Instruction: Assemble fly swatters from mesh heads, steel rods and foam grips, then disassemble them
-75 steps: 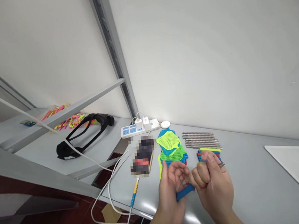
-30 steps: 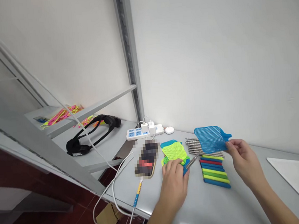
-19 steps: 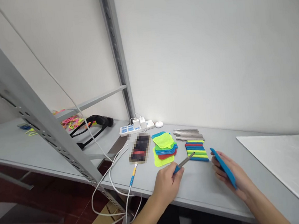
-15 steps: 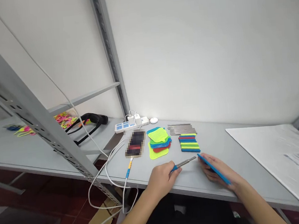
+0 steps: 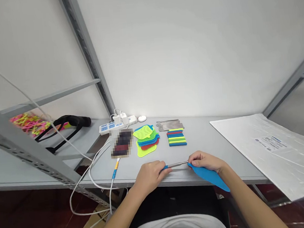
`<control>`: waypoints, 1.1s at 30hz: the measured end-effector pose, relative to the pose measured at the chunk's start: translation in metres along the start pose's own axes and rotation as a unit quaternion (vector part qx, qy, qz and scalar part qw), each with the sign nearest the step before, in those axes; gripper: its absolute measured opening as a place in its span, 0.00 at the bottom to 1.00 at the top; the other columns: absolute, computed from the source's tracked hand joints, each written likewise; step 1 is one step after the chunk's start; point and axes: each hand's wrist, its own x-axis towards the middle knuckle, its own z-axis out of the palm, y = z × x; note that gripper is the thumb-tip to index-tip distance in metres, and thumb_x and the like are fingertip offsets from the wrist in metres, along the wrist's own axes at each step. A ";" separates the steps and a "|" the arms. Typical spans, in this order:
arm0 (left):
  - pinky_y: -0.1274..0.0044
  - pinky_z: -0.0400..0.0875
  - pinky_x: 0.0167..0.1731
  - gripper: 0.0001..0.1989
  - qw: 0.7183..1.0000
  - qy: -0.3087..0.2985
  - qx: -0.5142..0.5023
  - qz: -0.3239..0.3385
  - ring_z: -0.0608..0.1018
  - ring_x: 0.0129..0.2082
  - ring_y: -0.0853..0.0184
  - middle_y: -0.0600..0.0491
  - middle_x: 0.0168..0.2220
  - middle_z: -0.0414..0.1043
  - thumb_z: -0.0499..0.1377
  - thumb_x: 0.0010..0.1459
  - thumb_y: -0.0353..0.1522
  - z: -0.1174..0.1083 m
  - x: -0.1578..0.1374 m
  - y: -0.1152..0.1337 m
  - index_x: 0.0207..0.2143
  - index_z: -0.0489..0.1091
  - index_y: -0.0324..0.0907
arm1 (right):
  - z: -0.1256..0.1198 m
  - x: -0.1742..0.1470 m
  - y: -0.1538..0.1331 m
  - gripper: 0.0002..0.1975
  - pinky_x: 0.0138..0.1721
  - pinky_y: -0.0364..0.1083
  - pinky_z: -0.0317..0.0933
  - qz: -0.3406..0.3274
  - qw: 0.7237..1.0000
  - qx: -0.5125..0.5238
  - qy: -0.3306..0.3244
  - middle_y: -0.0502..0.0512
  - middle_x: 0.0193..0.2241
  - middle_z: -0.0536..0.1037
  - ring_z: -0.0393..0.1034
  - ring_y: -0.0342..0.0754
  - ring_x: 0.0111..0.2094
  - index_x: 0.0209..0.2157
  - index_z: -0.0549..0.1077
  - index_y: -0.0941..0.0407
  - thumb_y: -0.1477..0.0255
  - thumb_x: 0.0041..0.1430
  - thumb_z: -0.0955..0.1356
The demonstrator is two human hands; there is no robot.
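My left hand (image 5: 152, 174) is closed around the blue handle (image 5: 165, 167) of a telescopic metal rod (image 5: 178, 164), which points to the right. Pinched in my right hand (image 5: 205, 161) is a blue fly swatter head (image 5: 210, 177), its narrow neck up against the rod's tip. Whether the tip sits inside the neck I cannot tell. Beyond my hands lies a pile of swatter heads (image 5: 147, 149) in yellow-green, blue, green and red. To its right are a row of coloured handle sleeves (image 5: 177, 139) and, behind them, several bare metal rods (image 5: 169, 124).
A pixelated phone-like object (image 5: 122, 143) lies left with a white cable attached. Behind it is a power strip (image 5: 107, 127) with chargers. A large white wrapped panel (image 5: 285, 152) covers the right side. Shelf posts (image 5: 87, 48) and a black strapped device (image 5: 68, 128) stand left.
The swatter head has turned in my right hand, showing its flat side, and its neck has come to the rod's tip. The rod is now nearly level. My view has shifted right.
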 end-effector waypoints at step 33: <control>0.76 0.53 0.19 0.20 0.997 -0.027 0.077 0.015 0.72 0.20 0.67 0.55 0.24 0.70 0.48 0.67 0.45 0.003 0.025 -0.016 0.26 0.65 0.44 | -0.059 0.056 -0.022 0.18 0.31 0.41 0.57 0.118 0.970 -0.029 -0.209 0.48 0.25 0.71 0.62 0.40 0.26 0.31 0.76 0.60 0.58 0.50 0.74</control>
